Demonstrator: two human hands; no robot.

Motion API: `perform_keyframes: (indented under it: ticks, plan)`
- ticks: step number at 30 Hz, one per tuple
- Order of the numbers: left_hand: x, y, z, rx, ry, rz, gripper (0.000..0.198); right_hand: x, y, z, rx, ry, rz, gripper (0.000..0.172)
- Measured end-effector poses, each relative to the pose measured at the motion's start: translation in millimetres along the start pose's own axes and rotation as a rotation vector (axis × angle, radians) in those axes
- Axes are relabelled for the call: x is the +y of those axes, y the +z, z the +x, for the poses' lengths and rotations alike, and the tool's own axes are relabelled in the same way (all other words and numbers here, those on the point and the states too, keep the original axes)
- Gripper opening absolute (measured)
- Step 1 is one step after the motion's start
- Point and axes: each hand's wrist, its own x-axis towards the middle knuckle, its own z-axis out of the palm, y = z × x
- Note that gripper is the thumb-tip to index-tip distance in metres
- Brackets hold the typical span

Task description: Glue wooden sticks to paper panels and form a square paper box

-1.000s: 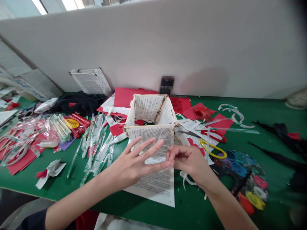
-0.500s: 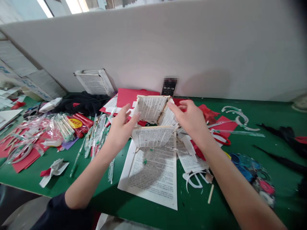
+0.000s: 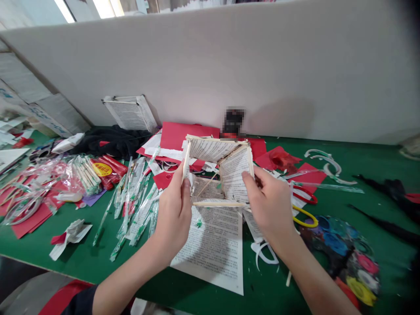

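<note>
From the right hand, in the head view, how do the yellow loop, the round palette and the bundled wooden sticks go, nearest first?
1. Yellow loop, just right of the right hand.
2. Round palette, further right.
3. Wooden sticks, far left.

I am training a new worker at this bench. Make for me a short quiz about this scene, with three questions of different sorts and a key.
1. True or false: the left hand and the right hand both hold the open frame of sticks and printed paper.
2. What lies on the green table just below the frame? A) a paint palette B) a printed sheet C) a black cloth
3. Which hand is nearer to the red-handled scissors?

Key: 1 true; 2 B; 3 the right hand.
</note>
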Motion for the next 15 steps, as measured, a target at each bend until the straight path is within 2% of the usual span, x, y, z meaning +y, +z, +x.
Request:
perform_keyframes:
  ticks: [4,8,11,15]
  plan:
    - [-11.3,12.4,-8.0,0.087,0.157,0.027,0.044,3.2,-2.7,-17.9,0.183,-0.094,-0.034,0.024]
    - [-40.8,29.9,-16.2,0.097,0.226,0.046,0.047,16.1,9.3,-32.0,0.319,-0.165,-0.100,0.023]
    - [-66.3,41.8,-25.7,0.058,0.202,0.041,0.046,31.3,26.6,-43.0,0.382,-0.247,-0.163,0.023]
    - [-86.2,48.5,-41.4,-0.010,0.000,0.054,0.043,48.4,46.2,-58.1,0.386,-0.320,-0.197,0.011]
